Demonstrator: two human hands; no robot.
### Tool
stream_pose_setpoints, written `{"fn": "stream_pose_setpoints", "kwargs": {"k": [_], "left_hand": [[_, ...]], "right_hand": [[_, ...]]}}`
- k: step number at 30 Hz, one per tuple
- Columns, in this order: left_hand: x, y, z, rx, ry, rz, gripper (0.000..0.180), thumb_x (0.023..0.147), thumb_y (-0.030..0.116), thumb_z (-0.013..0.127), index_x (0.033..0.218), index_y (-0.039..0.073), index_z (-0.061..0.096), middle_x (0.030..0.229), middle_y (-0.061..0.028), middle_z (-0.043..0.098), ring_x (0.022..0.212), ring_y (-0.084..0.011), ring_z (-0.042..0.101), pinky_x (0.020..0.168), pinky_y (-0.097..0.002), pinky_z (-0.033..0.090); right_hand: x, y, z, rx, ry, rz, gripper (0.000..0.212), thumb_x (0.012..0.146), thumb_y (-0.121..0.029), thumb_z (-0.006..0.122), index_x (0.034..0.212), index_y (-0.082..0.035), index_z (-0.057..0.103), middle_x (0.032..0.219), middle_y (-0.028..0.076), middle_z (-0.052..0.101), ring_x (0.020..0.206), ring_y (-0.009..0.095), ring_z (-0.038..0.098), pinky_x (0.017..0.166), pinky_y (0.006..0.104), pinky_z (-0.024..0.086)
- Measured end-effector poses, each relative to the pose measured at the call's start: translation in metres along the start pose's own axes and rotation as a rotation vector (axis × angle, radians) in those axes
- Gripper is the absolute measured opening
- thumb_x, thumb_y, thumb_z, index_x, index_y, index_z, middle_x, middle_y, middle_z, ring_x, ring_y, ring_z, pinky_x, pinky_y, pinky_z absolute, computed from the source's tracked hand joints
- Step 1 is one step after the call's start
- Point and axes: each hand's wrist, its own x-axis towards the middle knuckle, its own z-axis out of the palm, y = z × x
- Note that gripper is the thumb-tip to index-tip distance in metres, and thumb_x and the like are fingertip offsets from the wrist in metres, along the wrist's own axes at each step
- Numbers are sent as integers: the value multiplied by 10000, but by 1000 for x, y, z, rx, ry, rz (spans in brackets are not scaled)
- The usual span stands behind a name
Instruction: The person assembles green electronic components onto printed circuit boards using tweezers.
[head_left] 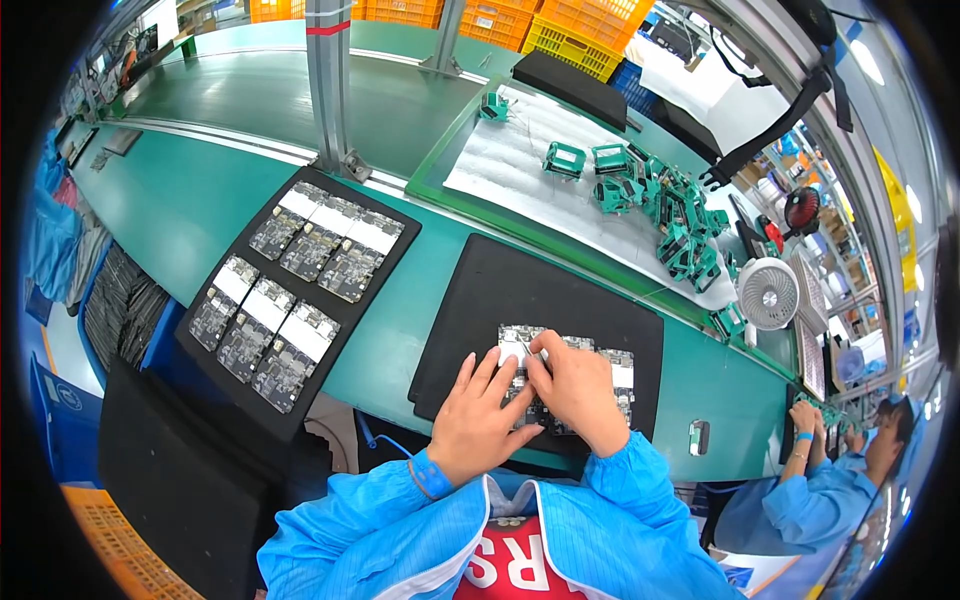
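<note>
Black foam mat (480,300) at the frame's lower centre bears the circuit board (512,339) I'm watching, and if that board slips beside the open, spread left hand (475,425), the curled right hand (577,387), whose grip I can't make out, could scratch it.

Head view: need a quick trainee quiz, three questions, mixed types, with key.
1. True or false: the left hand and right hand are both at the circuit boards on the mat nearer the white fan.
2. Which wrist shows a blue band?
a) left
b) right
c) both
3. How many rows of boards lie on the far-left black mat?

Key: 1. True. 2. a. 3. Two.
</note>
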Motion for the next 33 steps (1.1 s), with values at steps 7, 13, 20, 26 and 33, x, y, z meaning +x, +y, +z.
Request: {"fn": "stream_pose_setpoints", "kwargs": {"k": [7,13,20,26,33], "left_hand": [[0,-1,-1,4,4,23,496,801,413,777,1196,125,698,1376,-224,526,1333,-428,453,1119,-605,313],[0,2,-4,55,10,13,505,803,408,761,1224,136,693,1346,-231,550,1309,-432,472,1094,-616,334],[2,6,-5,93,-7,26,510,788,403,775,1217,136,700,1331,-229,552,1308,-426,469,1078,-612,352],[28,12,-28,175,-87,64,529,789,472,749,1162,100,701,1180,-144,611,1151,-374,545,969,-582,430],[151,-5,-68,440,107,163,401,794,173,738,1176,81,657,1012,-101,632,995,-302,607,859,-434,487]], "right_hand": [[-3,-4,5,-72,56,-34,167,918,-233,626,1051,-132,612,631,126,658,622,349,674,558,472,504],[-2,-7,4,-249,112,-208,265,813,-141,655,1047,-41,579,603,112,645,569,300,674,494,424,486],[-21,62,-36,110,73,146,366,937,-298,601,1282,-208,521,811,163,706,759,403,684,669,532,518],[-71,209,-35,-278,251,345,298,877,-235,693,1155,-155,620,867,113,674,795,338,669,675,469,523],[-18,210,-70,24,302,108,225,862,-165,707,1072,-103,658,907,64,650,862,286,636,724,408,512]]}}
